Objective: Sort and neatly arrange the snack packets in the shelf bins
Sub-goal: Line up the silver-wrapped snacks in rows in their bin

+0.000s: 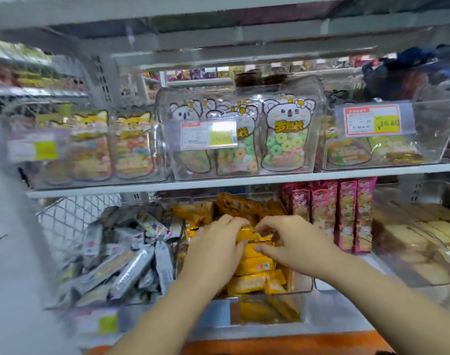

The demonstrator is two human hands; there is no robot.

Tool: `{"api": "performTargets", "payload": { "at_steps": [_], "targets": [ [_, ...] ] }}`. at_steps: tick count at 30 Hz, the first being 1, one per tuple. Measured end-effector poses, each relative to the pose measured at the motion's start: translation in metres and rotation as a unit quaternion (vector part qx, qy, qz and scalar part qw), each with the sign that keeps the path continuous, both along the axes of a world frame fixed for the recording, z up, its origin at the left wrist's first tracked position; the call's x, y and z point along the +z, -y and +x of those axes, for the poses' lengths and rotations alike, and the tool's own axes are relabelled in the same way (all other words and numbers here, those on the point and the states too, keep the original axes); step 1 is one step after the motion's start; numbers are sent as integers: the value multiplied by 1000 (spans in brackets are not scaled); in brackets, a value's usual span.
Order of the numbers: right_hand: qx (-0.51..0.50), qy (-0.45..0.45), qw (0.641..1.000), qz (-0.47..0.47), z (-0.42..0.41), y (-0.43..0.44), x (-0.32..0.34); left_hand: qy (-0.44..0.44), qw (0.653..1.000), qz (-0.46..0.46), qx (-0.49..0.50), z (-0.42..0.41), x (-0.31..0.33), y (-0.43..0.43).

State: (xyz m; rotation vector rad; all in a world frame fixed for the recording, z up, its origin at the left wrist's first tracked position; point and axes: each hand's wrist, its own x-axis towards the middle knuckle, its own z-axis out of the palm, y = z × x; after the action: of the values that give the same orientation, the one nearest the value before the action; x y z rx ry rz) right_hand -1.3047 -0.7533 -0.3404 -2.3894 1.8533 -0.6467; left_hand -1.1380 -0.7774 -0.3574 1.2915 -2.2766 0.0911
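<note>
Yellow snack packets [254,265] fill the clear middle bin [309,285] on the lower shelf; blur prevents a count. Two hands work in it. The left hand [216,249] curls over the top packets, and the right hand [295,242] pinches them from the right. Silver packets [126,267] lie heaped in the left bin, uncounted. Four pink packets [334,213] stand upright at right. Three koala pouches [285,134] stand in the far upper bin.
</note>
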Motion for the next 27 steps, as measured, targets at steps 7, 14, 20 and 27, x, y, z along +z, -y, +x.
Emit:
{"api": "performTargets", "payload": {
  "at_steps": [7,14,20,27],
  "targets": [
    [45,7,999,9,61,5,-8,-36,998,21,44,82,-8,-10],
    [141,0,990,9,123,28,-18,-58,990,45,118,164,-21,1],
    [172,-86,981,-19,164,60,-28,-29,988,23,152,208,-29,26],
    [91,-137,986,14,196,90,-31,-9,989,48,138,230,-41,50]
  ]
}}
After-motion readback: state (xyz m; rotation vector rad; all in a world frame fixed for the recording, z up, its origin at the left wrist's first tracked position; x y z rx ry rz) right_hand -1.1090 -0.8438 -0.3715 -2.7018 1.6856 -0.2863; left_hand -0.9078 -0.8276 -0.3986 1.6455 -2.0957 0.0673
